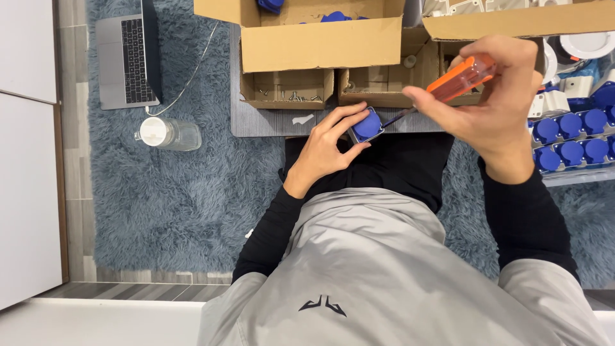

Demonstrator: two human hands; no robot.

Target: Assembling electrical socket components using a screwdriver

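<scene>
Socket part (367, 125) sits at centre on the lap, left hand (327, 148) cupping it from the left. Right hand (493, 102) is to its right and higher, screwdriver (448, 86) slanting down to the part. Beyond them, two small boxes (288, 90) side by side, a bigger carton (320, 35) behind. Finished sockets (570, 138) line up far right. Bottle (168, 133) lies left on the rug (192, 205), laptop (128, 57) behind it.

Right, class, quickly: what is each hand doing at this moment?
Left hand: closed on a small blue-capped socket part.
Right hand: closed on an orange-handled screwdriver, tip at the part.
</scene>
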